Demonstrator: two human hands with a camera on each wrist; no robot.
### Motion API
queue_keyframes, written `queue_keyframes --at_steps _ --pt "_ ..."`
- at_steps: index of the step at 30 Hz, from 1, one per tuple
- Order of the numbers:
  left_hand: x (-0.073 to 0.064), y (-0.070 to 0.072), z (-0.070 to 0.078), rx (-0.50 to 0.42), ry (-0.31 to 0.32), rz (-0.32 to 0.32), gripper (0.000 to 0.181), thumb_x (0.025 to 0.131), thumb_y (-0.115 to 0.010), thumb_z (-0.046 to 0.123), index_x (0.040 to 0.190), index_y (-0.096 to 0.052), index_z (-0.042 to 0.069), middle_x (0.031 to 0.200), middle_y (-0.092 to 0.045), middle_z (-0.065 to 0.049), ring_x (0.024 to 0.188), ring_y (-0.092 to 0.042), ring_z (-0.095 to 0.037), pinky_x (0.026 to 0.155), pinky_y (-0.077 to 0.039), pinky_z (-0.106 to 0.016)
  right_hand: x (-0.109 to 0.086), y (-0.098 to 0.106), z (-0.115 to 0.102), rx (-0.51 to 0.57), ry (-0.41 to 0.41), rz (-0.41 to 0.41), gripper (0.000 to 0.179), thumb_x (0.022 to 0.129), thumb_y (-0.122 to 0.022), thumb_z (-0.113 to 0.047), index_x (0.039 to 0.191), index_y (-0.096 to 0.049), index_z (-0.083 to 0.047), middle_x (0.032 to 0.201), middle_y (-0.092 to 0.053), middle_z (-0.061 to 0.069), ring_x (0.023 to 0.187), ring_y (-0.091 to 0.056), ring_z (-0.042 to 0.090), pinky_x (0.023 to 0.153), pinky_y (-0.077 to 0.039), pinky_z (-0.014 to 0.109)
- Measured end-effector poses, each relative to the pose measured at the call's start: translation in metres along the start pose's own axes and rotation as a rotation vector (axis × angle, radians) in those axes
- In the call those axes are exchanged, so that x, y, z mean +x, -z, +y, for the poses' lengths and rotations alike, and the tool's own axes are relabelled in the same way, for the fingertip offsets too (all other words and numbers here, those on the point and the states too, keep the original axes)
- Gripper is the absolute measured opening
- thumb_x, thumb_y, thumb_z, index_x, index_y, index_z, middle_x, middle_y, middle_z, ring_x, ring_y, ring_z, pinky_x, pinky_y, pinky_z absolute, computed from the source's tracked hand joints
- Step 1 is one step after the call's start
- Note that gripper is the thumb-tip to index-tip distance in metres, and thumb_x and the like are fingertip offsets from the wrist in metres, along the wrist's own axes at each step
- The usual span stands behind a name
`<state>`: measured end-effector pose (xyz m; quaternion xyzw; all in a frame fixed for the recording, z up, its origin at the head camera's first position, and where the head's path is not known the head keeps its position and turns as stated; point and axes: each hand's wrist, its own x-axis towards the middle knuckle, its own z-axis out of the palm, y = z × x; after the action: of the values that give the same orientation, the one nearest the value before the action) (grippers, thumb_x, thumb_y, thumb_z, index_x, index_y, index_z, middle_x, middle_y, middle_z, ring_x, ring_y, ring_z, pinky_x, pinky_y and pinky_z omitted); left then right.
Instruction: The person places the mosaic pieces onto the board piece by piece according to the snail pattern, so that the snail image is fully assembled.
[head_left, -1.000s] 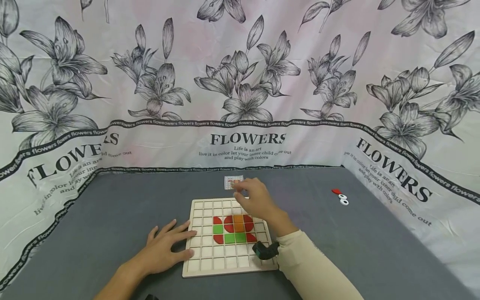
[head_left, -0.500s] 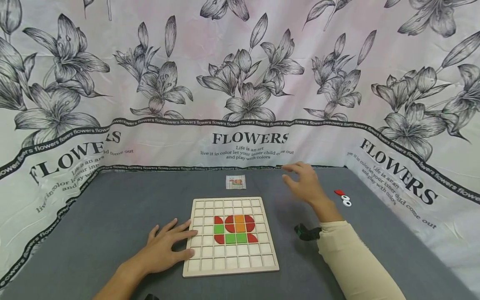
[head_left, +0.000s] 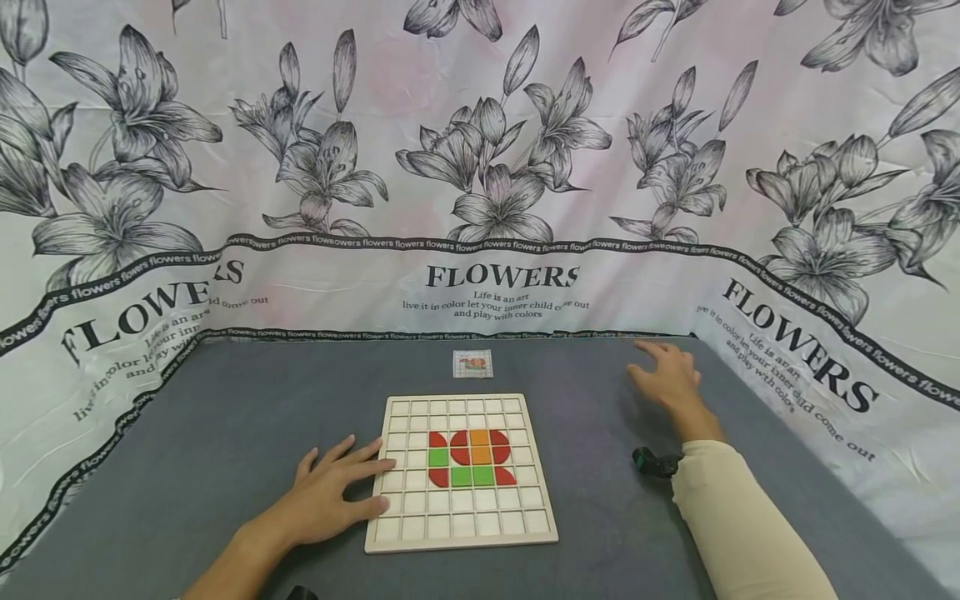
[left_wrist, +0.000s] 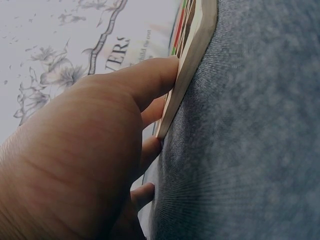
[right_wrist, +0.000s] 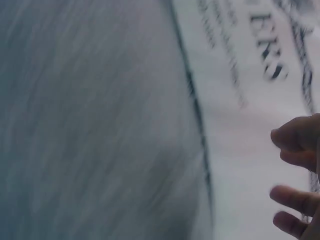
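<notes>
My left hand (head_left: pixel 330 492) rests at the left edge of a square wooden grid board (head_left: pixel 416 525), thumb and index finger on its rim and the other fingers spread on the table. In the left wrist view, the thumb (left_wrist: pixel 150 80) touches the board's side (left_wrist: pixel 187 70). Red, orange and green tiles (head_left: pixel 480 455), some square and some rounded, fill several middle cells. My right hand (head_left: pixel 670 383) hovers over the back right of the table with nothing visible in its fingers; it hides the spot where a red piece and two white rings lay.
A small printed card (head_left: pixel 472 364) with a coloured grid picture lies behind the board. Grey cloth covers the table (head_left: pixel 585 517). White flower-printed curtains (head_left: pixel 337 283) stand along its back and sides.
My right hand has moved from above the board and card to the far right, over the loose pieces. The left hand stays on the board's edge, and the tiles look unchanged.
</notes>
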<state>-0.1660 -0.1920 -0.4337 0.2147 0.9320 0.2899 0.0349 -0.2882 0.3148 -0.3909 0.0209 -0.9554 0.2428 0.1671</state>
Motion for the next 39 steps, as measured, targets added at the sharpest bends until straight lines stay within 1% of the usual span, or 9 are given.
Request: queue_keyframes --at_steps 3,7,11,18,22,26,29,33,39 --pt "0.001 -0.001 0.000 -0.002 -0.003 -0.005 0.058 0.086 -0.065 0.057 0.135 -0.061 0.025 0.151 -0.037 0.000 0.141 -0.017 -0.039 0.102 0.005 -0.069 -0.006 -0.001 0.021 -0.041 -0.086 -0.035 0.059 0.094 -0.058 -0.030 0.147 -0.042 -0.009 0.144 -0.029 0.031 0.123 -0.023 0.055 0.085 -0.021 0.070" --pt "0.000 -0.001 -0.002 0.002 -0.019 0.004 0.058 0.086 -0.063 0.057 0.135 -0.061 0.026 0.151 -0.037 0.000 0.141 -0.017 -0.040 0.101 0.005 -0.070 -0.011 -0.002 0.041 -0.040 -0.168 -0.080 0.069 0.093 -0.059 -0.036 0.151 -0.032 -0.009 0.147 -0.023 0.032 0.124 -0.018 0.056 0.083 -0.020 0.070" --pt "-0.001 -0.001 -0.002 0.000 -0.030 0.011 0.058 0.087 -0.063 0.058 0.135 -0.061 0.026 0.151 -0.038 -0.001 0.141 -0.018 -0.041 0.101 0.005 -0.070 -0.014 -0.001 0.052 -0.030 -0.204 -0.138 0.077 0.094 -0.058 -0.042 0.153 -0.025 -0.007 0.149 -0.021 0.032 0.125 -0.016 0.057 0.083 -0.018 0.071" --pt "-0.001 0.000 -0.002 0.005 -0.020 0.014 0.058 0.086 -0.063 0.059 0.134 -0.061 0.027 0.151 -0.038 0.000 0.141 -0.018 -0.041 0.101 0.004 -0.070 -0.017 0.000 0.054 -0.035 -0.197 -0.202 0.075 0.095 -0.056 -0.040 0.151 -0.025 -0.001 0.144 -0.028 0.033 0.121 -0.016 0.059 0.083 -0.017 0.071" --pt "-0.001 0.000 -0.002 0.005 -0.020 0.012 0.058 0.086 -0.063 0.059 0.134 -0.061 0.027 0.151 -0.038 0.000 0.141 -0.018 -0.041 0.101 0.004 -0.070 -0.018 -0.001 0.052 -0.083 -0.202 -0.180 0.061 0.090 -0.051 -0.017 0.146 -0.036 0.000 0.138 -0.034 0.035 0.116 -0.022 0.060 0.079 -0.022 0.070" --pt "-0.001 0.000 -0.001 -0.001 -0.024 0.012 0.058 0.086 -0.063 0.058 0.134 -0.061 0.026 0.151 -0.038 0.000 0.141 -0.018 -0.041 0.101 0.005 -0.070 -0.019 -0.002 0.052 -0.118 -0.198 -0.137 0.060 0.079 -0.047 -0.002 0.139 -0.048 0.000 0.131 -0.042 0.034 0.110 -0.030 0.057 0.076 -0.025 0.068" --pt "-0.001 0.001 0.000 -0.005 -0.023 0.010 0.057 0.086 -0.064 0.057 0.134 -0.061 0.026 0.151 -0.038 -0.001 0.141 -0.017 -0.041 0.101 0.005 -0.070 -0.020 -0.003 0.051 -0.125 -0.194 -0.129 0.053 0.082 -0.049 -0.006 0.135 -0.053 0.001 0.129 -0.046 0.033 0.109 -0.033 0.056 0.077 -0.026 0.068" --pt "-0.001 0.002 0.001 -0.001 -0.018 0.009 0.058 0.086 -0.064 0.057 0.134 -0.061 0.025 0.151 -0.038 -0.001 0.141 -0.017 -0.041 0.101 0.004 -0.070 -0.020 -0.005 0.048 -0.130 -0.153 -0.125 0.047 0.086 -0.049 -0.012 0.130 -0.057 0.002 0.126 -0.053 0.032 0.109 -0.038 0.053 0.076 -0.027 0.067" --pt "-0.001 0.001 0.001 -0.002 -0.012 0.006 0.058 0.086 -0.064 0.057 0.135 -0.060 0.026 0.151 -0.038 -0.001 0.141 -0.017 -0.041 0.101 0.005 -0.069 -0.019 -0.010 0.042 -0.124 -0.031 -0.098 0.041 0.087 -0.046 -0.005 0.123 -0.064 -0.001 0.117 -0.060 0.028 0.099 -0.054 0.044 0.065 -0.033 0.053"
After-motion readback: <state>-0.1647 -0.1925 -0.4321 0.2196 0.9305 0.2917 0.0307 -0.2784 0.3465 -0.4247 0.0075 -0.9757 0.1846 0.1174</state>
